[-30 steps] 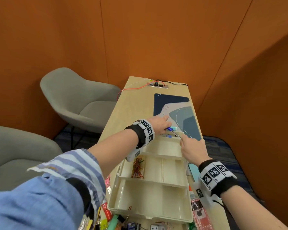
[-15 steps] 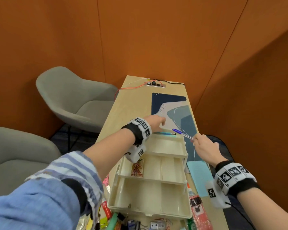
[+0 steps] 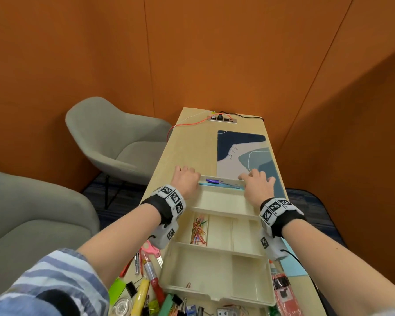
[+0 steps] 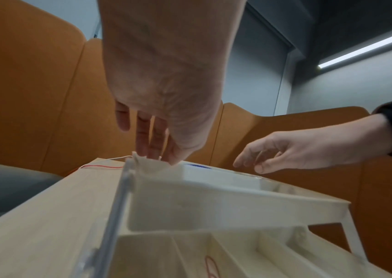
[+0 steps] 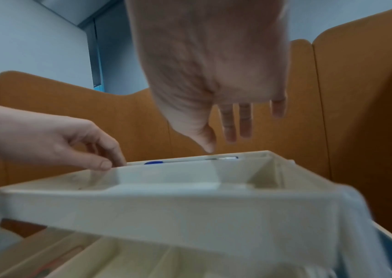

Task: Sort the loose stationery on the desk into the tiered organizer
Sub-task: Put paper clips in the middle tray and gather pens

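Sitting mid-desk (image 3: 183, 142): tiered organizer (image 3: 217, 267), holding pens (image 3: 214, 181) in top tier, paper clips (image 3: 199, 229) in middle. Lying unsorted at near edge: loose stationery (image 3: 146, 286). Hovering at top-tier corners, fingers loosely spread, gripping nothing: left hand (image 3: 185, 180), right hand (image 3: 258, 187).

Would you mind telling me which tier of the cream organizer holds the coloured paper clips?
The middle tier, in its leftmost compartment, holds the coloured paper clips. The top tier holds pens in its far slot, and the bottom tier shows one stray clip.
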Tool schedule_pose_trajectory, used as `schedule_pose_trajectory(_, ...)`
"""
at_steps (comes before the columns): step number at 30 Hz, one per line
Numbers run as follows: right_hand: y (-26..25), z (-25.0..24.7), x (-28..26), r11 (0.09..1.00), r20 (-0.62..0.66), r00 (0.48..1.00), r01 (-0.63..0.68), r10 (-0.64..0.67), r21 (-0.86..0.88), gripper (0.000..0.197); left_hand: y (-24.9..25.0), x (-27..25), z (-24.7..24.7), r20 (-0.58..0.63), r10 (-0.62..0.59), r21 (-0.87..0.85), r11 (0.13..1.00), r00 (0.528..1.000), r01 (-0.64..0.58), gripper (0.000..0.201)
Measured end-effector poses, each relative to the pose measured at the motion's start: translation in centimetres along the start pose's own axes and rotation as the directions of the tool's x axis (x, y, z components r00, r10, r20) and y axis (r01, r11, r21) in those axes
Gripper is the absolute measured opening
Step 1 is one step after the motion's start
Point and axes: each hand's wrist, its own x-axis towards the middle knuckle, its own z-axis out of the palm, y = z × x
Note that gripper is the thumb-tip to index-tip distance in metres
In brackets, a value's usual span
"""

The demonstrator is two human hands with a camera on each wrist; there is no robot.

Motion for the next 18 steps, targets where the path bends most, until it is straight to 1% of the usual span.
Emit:
schedule_pose_trajectory(3,0.9,0.5,-0.7,0.999,-0.041,0.999,-0.020,0.018,-0.039,0.042,1.1,0.2,0.1,0.015,-0.030,-0.030,0.999,0.999,0.030,0.027)
schedule_pose_trajectory(7,2.1,0.7,-1.6,0.998,-0.065,0.996,-0.059,0.058,-0.007,0.047,2.8,0.4,0.5,0.050,-0.047,-0.214,0.975,0.998,0.057,0.036)
schedule_pose_trajectory(10,2.5,0.7,-2.3,0.995,-0.074,0.993,-0.086,0.090,0.055,0.046,3.6,0.6,0.2,0.163,-0.051,-0.368,0.923,0.985,0.108,0.041)
schedule_pose_trajectory(12,2.7,0.6,-2.7,0.990,-0.066,0.992,-0.104,0.111,0.098,0.045,3.9,0.7,0.0,0.200,-0.041,-0.408,0.905,0.979,0.122,0.042)
schedule_pose_trajectory(13,2.8,0.6,-3.0,0.987,-0.064,0.991,-0.109,0.117,0.119,0.046,4.0,0.7,-0.1,0.185,-0.051,-0.416,0.901,0.981,0.125,0.041)
schedule_pose_trajectory(14,2.9,0.6,-3.2,0.984,-0.069,0.990,-0.109,0.120,0.141,0.046,4.1,0.6,-0.1,0.144,-0.078,-0.415,0.900,0.987,0.132,0.038)
schedule_pose_trajectory(15,3.0,0.5,-3.5,0.980,-0.081,0.989,-0.109,0.124,0.167,0.047,4.2,0.5,-0.1,0.071,-0.126,-0.400,0.905,0.989,0.144,0.035)
schedule_pose_trajectory(17,3.3,0.3,-4.1,0.965,-0.109,0.984,-0.110,0.138,0.237,0.045,3.9,-0.1,0.0,-0.085,-0.232,-0.330,0.924,0.969,0.192,0.028)
schedule_pose_trajectory(18,3.4,0.2,-4.6,0.956,-0.122,0.982,-0.108,0.146,0.273,0.044,3.6,-0.5,0.1,-0.120,-0.258,-0.283,0.935,0.959,0.216,0.026)
